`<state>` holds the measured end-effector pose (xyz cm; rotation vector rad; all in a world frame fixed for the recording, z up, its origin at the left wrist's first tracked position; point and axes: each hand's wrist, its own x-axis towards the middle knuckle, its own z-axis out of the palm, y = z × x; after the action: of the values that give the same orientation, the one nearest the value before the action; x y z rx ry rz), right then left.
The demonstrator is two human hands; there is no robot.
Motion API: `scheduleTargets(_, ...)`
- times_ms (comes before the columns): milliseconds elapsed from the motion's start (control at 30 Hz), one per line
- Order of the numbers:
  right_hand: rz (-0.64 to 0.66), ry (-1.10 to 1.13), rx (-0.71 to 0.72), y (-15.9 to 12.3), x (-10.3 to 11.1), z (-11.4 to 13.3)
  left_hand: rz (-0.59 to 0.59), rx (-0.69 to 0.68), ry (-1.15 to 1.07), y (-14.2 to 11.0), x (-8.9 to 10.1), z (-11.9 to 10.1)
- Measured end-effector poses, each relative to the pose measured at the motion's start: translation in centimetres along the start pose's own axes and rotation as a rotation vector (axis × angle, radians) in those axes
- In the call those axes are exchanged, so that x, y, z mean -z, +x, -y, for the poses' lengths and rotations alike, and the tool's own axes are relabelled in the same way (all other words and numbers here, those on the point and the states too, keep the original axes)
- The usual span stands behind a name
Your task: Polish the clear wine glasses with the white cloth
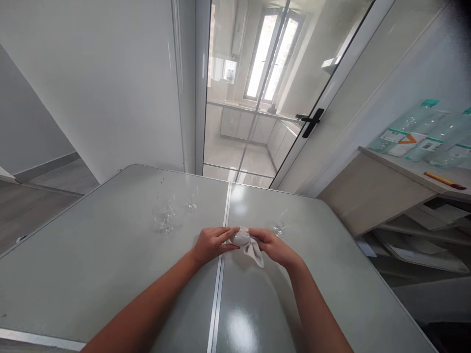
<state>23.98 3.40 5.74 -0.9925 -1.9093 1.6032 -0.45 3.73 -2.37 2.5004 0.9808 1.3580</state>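
A grey-green bench [110, 274], split by a pale metal seam [217, 289], stretches below a glass door [250, 117]. At the right, a shelf unit [346, 198] carries clear plastic bottles [423, 142]. Over the bench, beside the seam, the left hand [213, 242] and right hand [272, 245] grip a bunched white cloth [254, 252] between them, one end hanging; whether it wraps anything, I cannot tell. Clear stemmed glasses [191, 207] stand left of the seam, and another glass [279, 231] just beyond the right hand. A yellow-orange pen-like stick [444, 180] lies near the bottles.
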Motion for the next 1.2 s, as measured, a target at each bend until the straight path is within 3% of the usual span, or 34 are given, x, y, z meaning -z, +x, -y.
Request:
scheduleTargets(133, 0.042, -0.279, 0.147, 0.1, 0.4, -0.6, 0.036, -0.065, 0.004, 0.1, -0.2, -0.4)
scheduleTargets(233, 0.054, -0.4, 0.227, 0.1, 0.6, -0.8, 0.068, -0.007, -0.064, 0.1, -0.2, -0.7)
scheduleTargets(300, 0.063, -0.386, 0.203, 0.1, 0.5, -0.7, 0.074, 0.042, -0.068, 0.0, -0.2, -0.8)
scheduleTargets(400, 0.072, -0.25, 0.073, 0.0, 0.3, -0.5, 0.068, 0.026, -0.009, 0.0, -0.1, -0.6)
scheduleTargets(567, 0.063, 0.01, -0.064, -0.1, 0.1, 0.1, 0.023, -0.122, 0.062, 0.3, 0.2, -0.2)
scheduleTargets(733, -0.012, 0.326, -0.155, 0.2, -0.1, -0.1, -0.05, -0.175, 0.163, 0.6, 0.5, -0.5)
scheduleTargets(900, -0.13, 0.524, -0.244, 0.7, -0.3, -0.7, -0.036, -0.181, 0.243, 0.7, 0.6, -0.6)
scheduleTargets(1000, -0.166, 0.424, -0.166, 0.9, -0.4, -0.9, -0.06, -0.122, 0.185, 0.7, 0.5, -0.5)
scheduleTargets(1200, -0.098, -0.188, 0.271, 0.3, 0.9, -1.1, 0.004, 0.109, -0.149, 0.3, 0.0, -0.8)
